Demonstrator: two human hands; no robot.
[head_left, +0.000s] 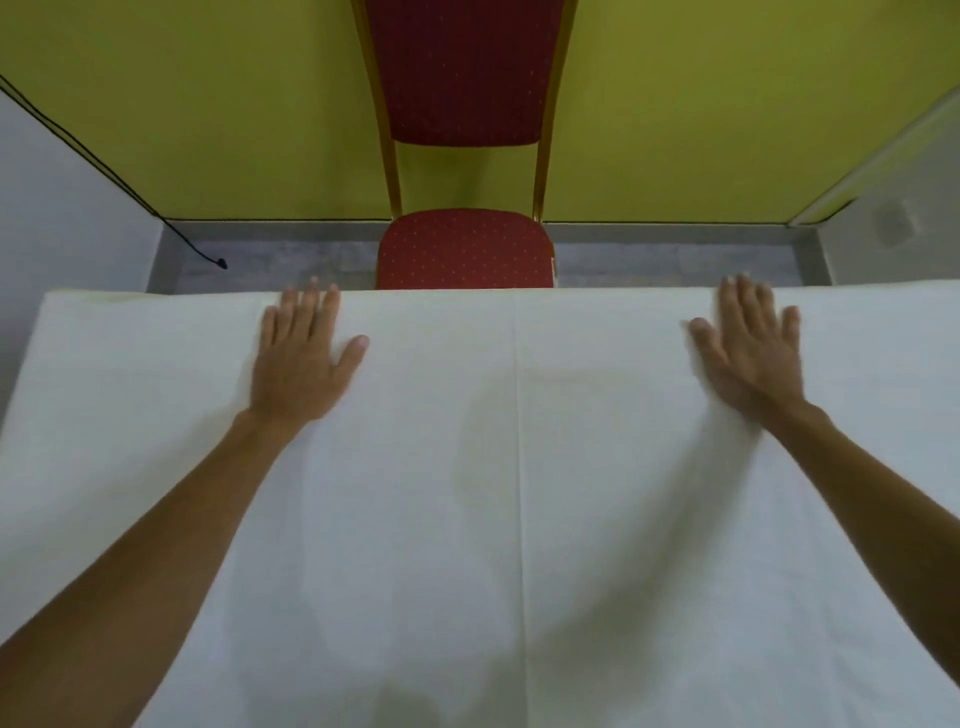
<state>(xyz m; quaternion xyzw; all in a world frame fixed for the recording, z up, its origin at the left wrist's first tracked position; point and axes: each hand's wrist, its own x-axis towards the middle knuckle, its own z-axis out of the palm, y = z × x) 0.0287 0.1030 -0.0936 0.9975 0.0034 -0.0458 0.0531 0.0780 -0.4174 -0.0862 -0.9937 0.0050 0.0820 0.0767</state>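
White tablecloth (441, 519): it is covering the whole tabletop, and its long axis is running left to right along the far edge. It is lying directly under both my palms, so the coming smoothing stroke looks set to go sideways, out from the middle toward the side edges.

Centre crease (518, 457): it is running from the near edge to the far edge, between my hands. My left is sitting slightly nearer to it, though the difference is small.

Red upholstered chair (465, 249): it is standing beyond the far edge, with its seat tucked against the cloth and in line with the crease.

Left hand (301, 358): I am laying it flat on the cloth, fingers straight and spread, tips reaching the far edge, and I am holding nothing.

Right hand (748, 353): I am pressing it flat likewise at the far edge, fingers open. It is showing slightly blurred.

Black cable (104, 161): it is trailing down the left wall, off the table.

Brands, labels, writing: nothing is showing.
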